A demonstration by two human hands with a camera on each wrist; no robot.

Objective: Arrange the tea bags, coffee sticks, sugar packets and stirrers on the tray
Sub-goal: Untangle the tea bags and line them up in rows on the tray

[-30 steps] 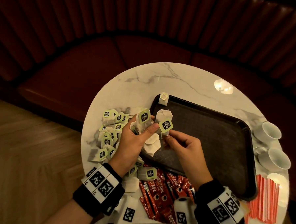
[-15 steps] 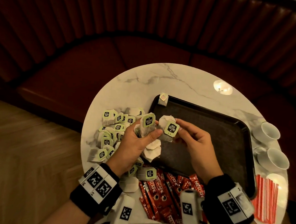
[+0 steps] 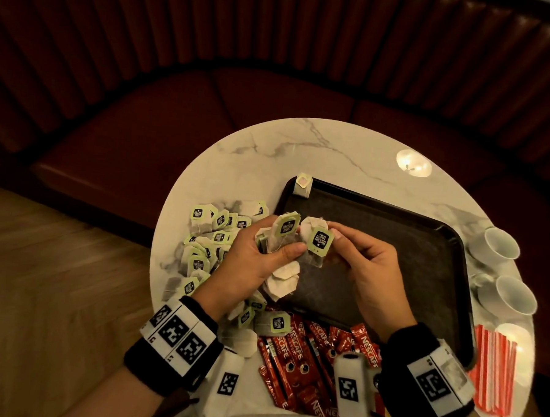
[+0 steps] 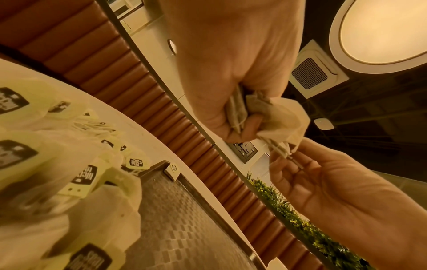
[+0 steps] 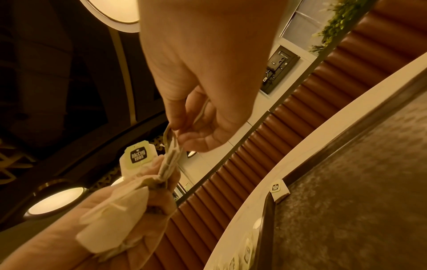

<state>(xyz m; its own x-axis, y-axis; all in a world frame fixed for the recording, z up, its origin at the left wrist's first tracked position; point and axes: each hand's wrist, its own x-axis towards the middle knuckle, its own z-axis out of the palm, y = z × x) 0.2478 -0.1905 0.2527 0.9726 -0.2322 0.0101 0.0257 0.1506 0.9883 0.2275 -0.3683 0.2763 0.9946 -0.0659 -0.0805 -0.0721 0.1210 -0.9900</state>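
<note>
Left hand (image 3: 258, 265) curled round a bunch of tea bags (image 3: 281, 240), thumb pressed across the front, one green tag standing up above the fingers. More white bags hung below the palm, over the tray's near left edge. Right hand (image 3: 369, 277) pinched a single tea bag (image 3: 316, 242) by its green tag, thumb and forefinger closed on it; the bag touched the left hand's bunch. Both hands were held above the left end of the dark tray (image 3: 392, 246).

One lone tea bag (image 3: 303, 185) leaned on the tray's far left corner. The loose heap of tea bags (image 3: 208, 236) lay on the marble table (image 3: 302, 146), left of the tray. Red coffee sticks (image 3: 294, 353) lay at the near edge, between the wrists. Red-and-white stirrers (image 3: 491, 372) lay at the right, just off the tray's near right corner. Two white cups (image 3: 506, 271) stood on the table right of the tray.

Left wrist view alone showed the paper crumpled inside the left fist (image 4: 233, 76), and the right fingertips (image 4: 286, 164) nipping a folded edge. Right wrist view alone showed the tag's print, "McCoy teas", and the tray's textured bed. Sugar packets could not be made out in any view.
</note>
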